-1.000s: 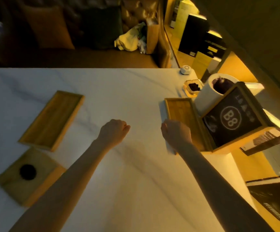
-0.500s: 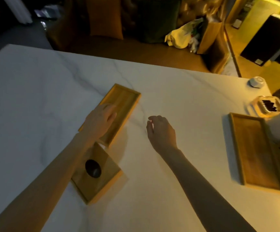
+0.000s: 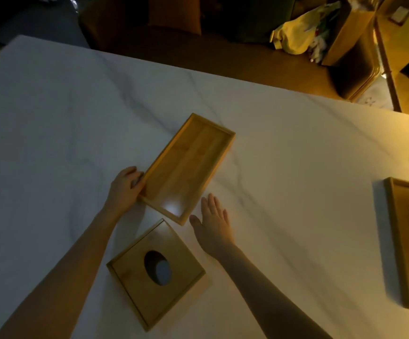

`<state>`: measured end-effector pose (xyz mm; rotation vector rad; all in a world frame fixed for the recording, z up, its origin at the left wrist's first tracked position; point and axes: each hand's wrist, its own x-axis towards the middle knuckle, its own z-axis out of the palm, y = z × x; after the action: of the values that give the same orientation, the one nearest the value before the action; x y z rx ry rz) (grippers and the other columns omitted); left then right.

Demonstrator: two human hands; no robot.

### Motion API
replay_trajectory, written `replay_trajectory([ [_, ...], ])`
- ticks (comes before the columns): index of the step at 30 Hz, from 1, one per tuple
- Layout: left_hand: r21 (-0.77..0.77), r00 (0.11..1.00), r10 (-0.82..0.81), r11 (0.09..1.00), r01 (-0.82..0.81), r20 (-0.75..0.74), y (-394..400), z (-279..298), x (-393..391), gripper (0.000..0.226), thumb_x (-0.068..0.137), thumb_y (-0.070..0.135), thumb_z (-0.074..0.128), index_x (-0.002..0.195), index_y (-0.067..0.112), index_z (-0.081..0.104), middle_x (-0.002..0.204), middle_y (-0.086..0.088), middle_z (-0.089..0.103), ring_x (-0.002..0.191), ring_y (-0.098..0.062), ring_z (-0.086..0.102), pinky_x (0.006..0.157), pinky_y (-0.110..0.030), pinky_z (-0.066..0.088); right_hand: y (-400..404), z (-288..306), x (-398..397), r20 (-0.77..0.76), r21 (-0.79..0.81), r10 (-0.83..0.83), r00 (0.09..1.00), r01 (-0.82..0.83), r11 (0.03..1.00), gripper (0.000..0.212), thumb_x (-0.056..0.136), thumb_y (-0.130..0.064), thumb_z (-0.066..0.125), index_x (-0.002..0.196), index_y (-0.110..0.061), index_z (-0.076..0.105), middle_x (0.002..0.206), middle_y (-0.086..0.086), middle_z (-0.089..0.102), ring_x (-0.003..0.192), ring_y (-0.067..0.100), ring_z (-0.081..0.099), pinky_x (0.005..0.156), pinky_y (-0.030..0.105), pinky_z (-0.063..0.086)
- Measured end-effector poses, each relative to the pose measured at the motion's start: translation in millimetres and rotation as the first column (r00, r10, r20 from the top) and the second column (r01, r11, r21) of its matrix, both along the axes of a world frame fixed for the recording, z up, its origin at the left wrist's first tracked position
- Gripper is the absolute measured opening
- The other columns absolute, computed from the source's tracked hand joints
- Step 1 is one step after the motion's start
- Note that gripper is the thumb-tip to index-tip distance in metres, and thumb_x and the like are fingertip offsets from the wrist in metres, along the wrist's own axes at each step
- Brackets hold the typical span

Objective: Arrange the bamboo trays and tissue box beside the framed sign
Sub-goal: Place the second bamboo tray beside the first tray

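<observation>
Marble table (image 3: 296, 167): left hand (image 3: 125, 188) gripping bamboo tray (image 3: 188, 165) corner; right hand (image 3: 214, 225) flat, spread, empty.

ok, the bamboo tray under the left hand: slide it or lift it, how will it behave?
The bamboo tray looks rigid, so it should move as one piece. It lies flat on the smooth marble table, so it will probably slide easily rather than tip. It is empty and shallow, likely light; the left hand holds one corner only, so it may pivot.
</observation>
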<state>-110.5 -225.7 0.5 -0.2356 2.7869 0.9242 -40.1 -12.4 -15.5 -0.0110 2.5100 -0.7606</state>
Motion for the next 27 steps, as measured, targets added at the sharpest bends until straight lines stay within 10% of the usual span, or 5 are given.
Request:
replay_trajectory([
  [5, 0.116, 0.994, 0.110, 0.987, -0.109, -0.002, 9, 1, -1, 0.028, 0.087, 0.011, 0.052, 0.111, -0.001, 0.059, 0.125, -0.018, 0.054, 0.111, -0.032, 0.052, 0.095, -0.034, 0.037, -18, 6, -5, 0.045, -0.192, -0.128, 0.991, 0.134, 0.972, 0.058, 0.094, -0.037, 0.025, 0.143, -0.021, -0.001, 0.156, 0.001, -0.007, 0.141, 0.017, -0.010, 0.114, 0.041, -0.006],
  [8, 0.308, 0.981, 0.176, 0.932, -0.192, 0.079, 9, 9, 0, 0.027, 0.084, 0.010, 0.056, 0.108, 0.000, 0.060, 0.105, -0.013, 0.062, 0.096, -0.024, 0.059, 0.087, -0.032, 0.043, -20, 15, -4, 0.060, -0.438, -0.265, 0.962, 0.264, 0.859, 0.052, 0.091, -0.041, 0.031, 0.140, -0.037, 0.012, 0.154, -0.009, 0.010, 0.138, 0.013, 0.014, 0.114, 0.042, 0.019],
  [15, 0.603, 0.955, 0.115, 0.753, -0.264, 0.274, 11, 33, 4, 0.029, 0.079, 0.014, 0.063, 0.108, 0.010, 0.061, 0.094, -0.001, 0.068, 0.078, -0.007, 0.068, 0.061, -0.018, 0.055, 4, 40, -1, 0.130, -0.561, -0.490, 0.862, 0.472, 0.680, 0.041, 0.089, -0.027, 0.045, 0.126, -0.044, 0.042, 0.101, -0.012, 0.063, 0.079, -0.001, 0.058, 0.064, 0.021, 0.045],
  [20, 0.672, 0.969, 0.087, 0.706, -0.225, 0.233, 33, 54, 13, 0.023, 0.077, 0.007, 0.063, 0.100, 0.007, 0.063, 0.076, 0.005, 0.073, 0.071, -0.005, 0.069, 0.056, -0.013, 0.053, 35, 77, 4, 0.106, -0.653, -0.506, 0.856, 0.444, 0.613, 0.035, 0.089, -0.009, 0.050, 0.123, -0.018, 0.053, 0.095, -0.003, 0.062, 0.100, 0.025, 0.059, 0.089, 0.038, 0.046],
  [27, 0.708, 0.985, 0.061, 0.689, -0.158, 0.160, 91, 84, 40, 0.038, 0.077, 0.008, 0.064, 0.114, 0.000, 0.056, 0.099, -0.011, 0.066, 0.080, -0.011, 0.065, 0.059, -0.010, 0.053, 95, 111, 28, 0.009, -0.678, -0.505, 0.863, 0.377, 0.631, 0.038, 0.087, -0.008, 0.054, 0.124, -0.018, 0.052, 0.092, -0.007, 0.065, 0.093, 0.017, 0.062, 0.095, 0.046, 0.048],
])
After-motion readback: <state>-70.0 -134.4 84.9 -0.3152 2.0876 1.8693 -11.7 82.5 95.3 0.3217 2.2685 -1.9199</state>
